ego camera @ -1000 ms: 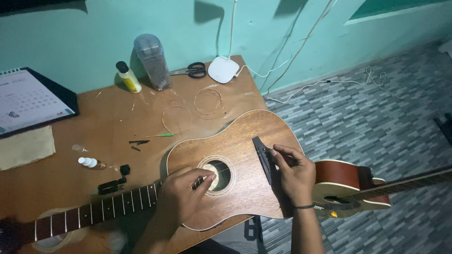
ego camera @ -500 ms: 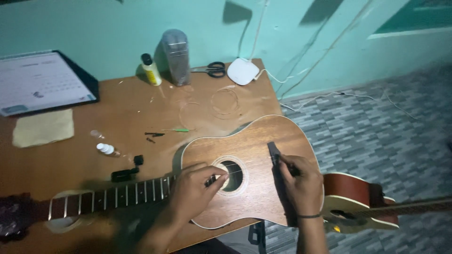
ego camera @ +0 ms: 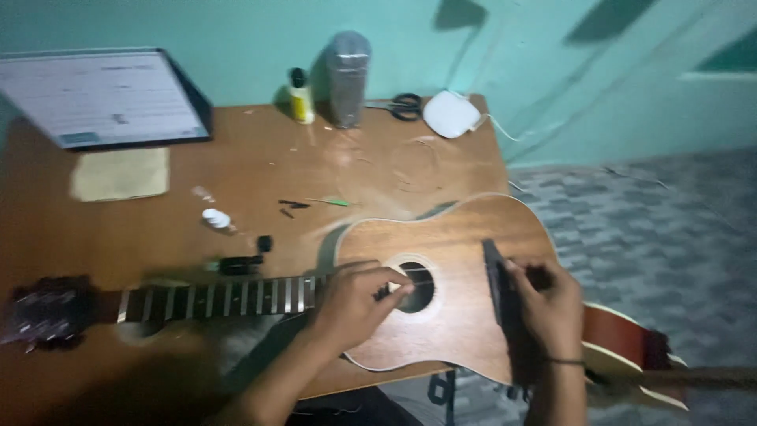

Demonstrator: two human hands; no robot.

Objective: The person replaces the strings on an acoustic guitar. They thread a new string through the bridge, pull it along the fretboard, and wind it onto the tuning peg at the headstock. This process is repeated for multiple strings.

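At the near edge of the bench (ego camera: 260,170) an acoustic guitar (ego camera: 449,237) lies face up, its body overhanging the near right corner and its neck (ego camera: 213,298) running left along the near edge to the headstock (ego camera: 43,315). The left hand (ego camera: 355,304) rests on the guitar top at the sound hole (ego camera: 414,285), fingers curled and pinched together at the hole's left rim; what they pinch is too blurred to tell, perhaps a string. The right hand (ego camera: 548,304) sits over the dark bridge (ego camera: 498,284), fingers bent onto it, with a thin band at the wrist. Below the bench's near right corner, the reddish body of a second guitar (ego camera: 623,339) shows behind the right forearm.

Just beyond the neck lie a small black tool (ego camera: 236,264) and a black knob-like piece (ego camera: 265,243). A little farther in sit a small white cap (ego camera: 214,218), some dark bits and a green sliver (ego camera: 337,202). Toward the left edge lies a tan cloth (ego camera: 120,173). Thin coiled strings (ego camera: 418,162) lie faintly on the wood toward the right.

Along the far edge, from left to right, stand a desk calendar (ego camera: 98,95), a small yellow bottle with a black cap (ego camera: 300,95), a grey cylindrical container (ego camera: 348,77), black-handled scissors (ego camera: 398,105) and a white rounded device (ego camera: 451,114) with a cable.
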